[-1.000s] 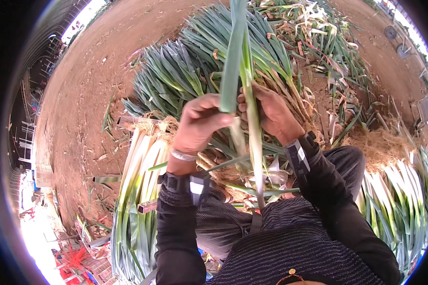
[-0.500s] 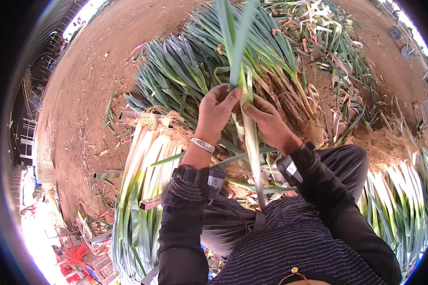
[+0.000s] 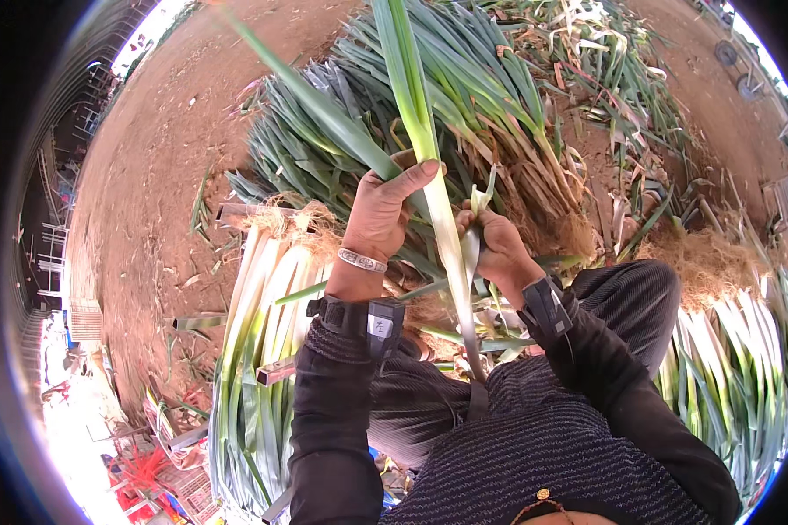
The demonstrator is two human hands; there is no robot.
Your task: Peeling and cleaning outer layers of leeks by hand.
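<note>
The left hand (image 3: 381,210) grips a long leek-like stalk (image 3: 446,241), thumb laid across its front and fingers curled behind, mostly hidden; a long green leaf (image 3: 324,114) slants up and to the left out of the same grasp. Just beside the stalk, the right hand (image 3: 501,249) pinches a pale strip (image 3: 481,199) between thumb and curled fingers, lower than the left hand. The step in hand looks like stripping an outer layer off the stalk; going on with it calls for a steady left hold while the right draws the strip down and away. Both forearms rise from the lower edge with elbows bent and wrists turned inward, the right one slanting in more. The stalk stands tilted between them, green top away from the body, white shank running down toward the lap. Further out, a heap of leafy stalks (image 3: 499,96) lies beyond the hands, and pale-shanked bundles lie to the left (image 3: 258,306) and right (image 3: 718,359).
</note>
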